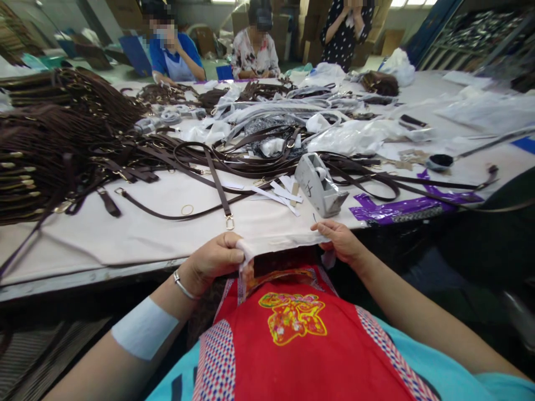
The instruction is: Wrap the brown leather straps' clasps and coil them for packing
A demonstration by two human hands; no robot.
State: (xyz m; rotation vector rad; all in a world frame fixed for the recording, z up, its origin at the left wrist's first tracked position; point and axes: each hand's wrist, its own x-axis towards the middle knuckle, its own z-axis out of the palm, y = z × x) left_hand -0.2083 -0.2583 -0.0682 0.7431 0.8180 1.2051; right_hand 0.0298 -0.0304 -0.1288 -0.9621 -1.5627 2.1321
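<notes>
At the table's front edge my left hand (219, 257) is closed, thumb on top, on one end of a thin white sheet (284, 243). My right hand (340, 239) pinches the other end of it. The sheet is stretched between both hands and blends into the pale table cover (179, 240), so I cannot tell whether they are one piece. Just beyond my right hand stands a grey tape dispenser (320, 186). A dark brown strap (219, 186) with a gold buckle (229, 223) lies beyond my left hand. White paper strips (278, 196) are scattered beside the dispenser.
Brown straps are piled high (50, 133) at the left. Across the middle lie more straps and plastic wrapping (355, 136). Purple tape (401, 209) covers the edge at the right, near a small black cup (439, 162). Several people are at the far side.
</notes>
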